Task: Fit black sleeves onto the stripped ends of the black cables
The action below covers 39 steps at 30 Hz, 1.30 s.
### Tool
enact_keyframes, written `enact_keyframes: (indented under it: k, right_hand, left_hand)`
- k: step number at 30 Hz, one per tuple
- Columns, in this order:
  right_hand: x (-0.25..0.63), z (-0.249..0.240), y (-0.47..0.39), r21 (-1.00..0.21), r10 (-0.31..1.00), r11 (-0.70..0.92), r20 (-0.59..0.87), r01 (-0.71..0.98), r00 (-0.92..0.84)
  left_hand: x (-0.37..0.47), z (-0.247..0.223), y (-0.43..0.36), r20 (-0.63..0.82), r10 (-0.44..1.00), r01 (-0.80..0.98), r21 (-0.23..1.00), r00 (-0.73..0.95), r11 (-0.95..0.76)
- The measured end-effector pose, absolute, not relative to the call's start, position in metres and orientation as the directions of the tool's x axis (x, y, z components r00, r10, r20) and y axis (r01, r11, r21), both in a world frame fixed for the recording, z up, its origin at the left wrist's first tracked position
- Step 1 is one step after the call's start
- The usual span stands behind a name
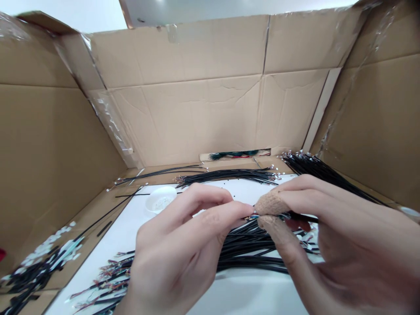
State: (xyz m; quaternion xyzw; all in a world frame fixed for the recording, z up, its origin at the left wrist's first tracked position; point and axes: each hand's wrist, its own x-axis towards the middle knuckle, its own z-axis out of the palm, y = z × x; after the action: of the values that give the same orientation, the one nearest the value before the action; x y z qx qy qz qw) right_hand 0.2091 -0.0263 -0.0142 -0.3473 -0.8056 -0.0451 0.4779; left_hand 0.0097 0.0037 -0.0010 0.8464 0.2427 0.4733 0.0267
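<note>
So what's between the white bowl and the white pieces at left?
A short black strip and a long black cable on cardboard, plus bare white board by the bowl, in the head view.

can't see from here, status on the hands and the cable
both hands pinching thin wires at cable end; black cable bundle lies beneath

The walls (197,109) are cardboard — matt, brown, creased in places, with glossy clear tape (113,120) wrinkled along the seams. The tabletop (249,293) is white and smooth, with a soft sheen. The cables (249,245) have smooth black jackets that look like plastic, faintly shiny; their small white connectors (46,247) look plastic too. The bowl (160,197) is white and smooth. One fingertip wears a tan cover (271,203) — rough, pitted and matt.
</note>
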Motion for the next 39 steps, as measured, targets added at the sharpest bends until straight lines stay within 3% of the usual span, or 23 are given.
enact_keyframes:
  k: [3, 8, 13, 16, 23, 27, 33, 39]
  right_hand:
    - [0.210, -0.013, -0.028, -0.269, 0.535, 0.756, 0.780, 0.597, -0.324]
    - [0.203, -0.016, -0.028, -0.271, 0.527, 0.736, 0.805, 0.621, -0.273]
    - [0.186, -0.020, -0.029, -0.219, 0.378, 0.653, 0.924, 0.725, -0.061]
    - [0.182, -0.022, -0.032, -0.155, 0.334, 0.628, 0.939, 0.762, -0.084]
    - [0.177, -0.033, -0.036, -0.195, 0.297, 0.558, 0.954, 0.807, 0.025]
    - [0.177, -0.034, -0.035, -0.133, 0.250, 0.525, 0.968, 0.841, -0.002]
    - [0.181, -0.032, -0.034, -0.176, 0.286, 0.580, 0.958, 0.795, 0.003]
    - [0.180, -0.034, -0.035, -0.168, 0.259, 0.509, 0.965, 0.844, 0.036]
  left_hand:
    - [0.008, 0.000, 0.003, 0.785, 0.415, 0.377, 0.251, 0.460, -0.891]
    - [0.014, -0.004, 0.000, 0.850, 0.383, 0.425, 0.215, 0.361, -0.879]
    - [0.018, -0.007, -0.003, 0.866, 0.386, 0.453, 0.220, 0.318, -0.864]
    - [0.017, -0.010, -0.001, 0.885, 0.365, 0.431, 0.220, 0.288, -0.875]
    - [0.016, -0.007, 0.003, 0.833, 0.446, 0.380, 0.317, 0.327, -0.869]
    - [0.015, -0.008, 0.004, 0.824, 0.422, 0.338, 0.302, 0.377, -0.891]
    - [0.014, -0.007, 0.005, 0.810, 0.398, 0.323, 0.273, 0.431, -0.906]
    - [0.013, -0.011, 0.001, 0.810, 0.430, 0.356, 0.295, 0.398, -0.887]
